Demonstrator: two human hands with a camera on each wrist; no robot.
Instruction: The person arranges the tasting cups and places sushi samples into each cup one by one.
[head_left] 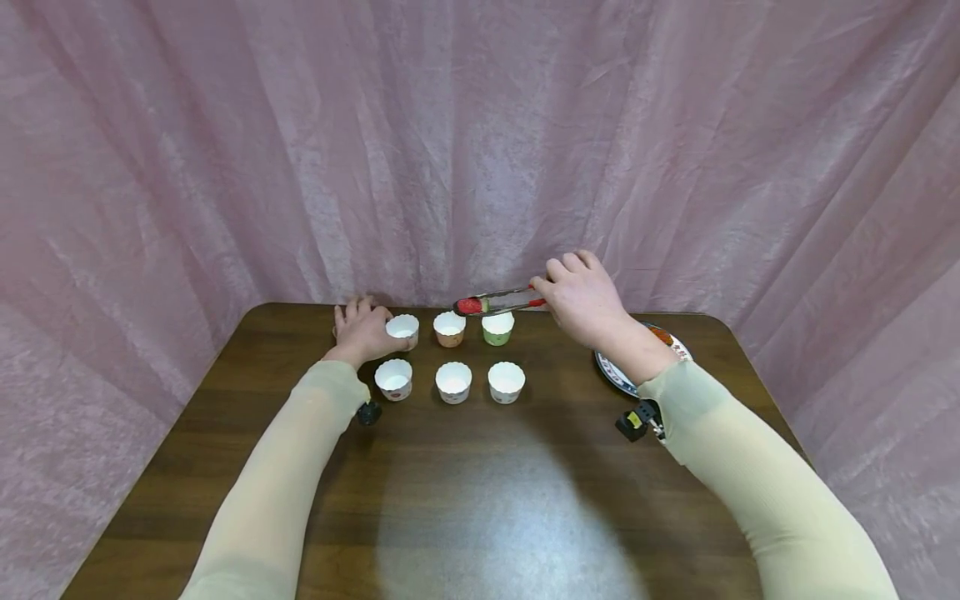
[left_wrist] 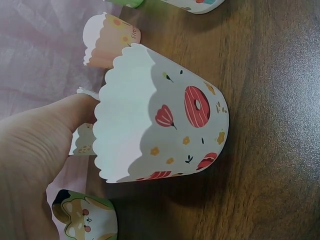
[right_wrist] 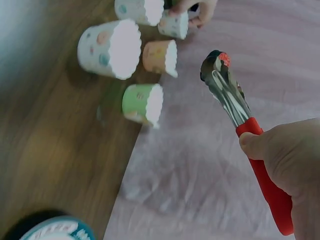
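At the back left, my left hand [head_left: 364,329] grips a white paper baking cup [head_left: 402,327] between thumb and fingers. In the left wrist view that cup [left_wrist: 82,141] is mostly hidden behind a nearer cup [left_wrist: 185,115] printed with doughnuts. My right hand [head_left: 585,300] holds red-handled metal tongs [right_wrist: 267,185] above the back row. Their tips clasp a red piece with a green end [head_left: 470,306], just above the orange cup [head_left: 450,335] and left of the green cup [head_left: 497,335]. Only a bit of the red piece [right_wrist: 224,60] shows in the right wrist view.
In front stand a left cup [head_left: 393,386], a middle cup [head_left: 453,389] and a right cup [head_left: 506,388]. A patterned plate [head_left: 611,375] with reddish food lies partly under my right forearm. A small item with a cartoon animal face [left_wrist: 90,220] appears near the left hand. A pink curtain [head_left: 480,150] hangs behind the table.
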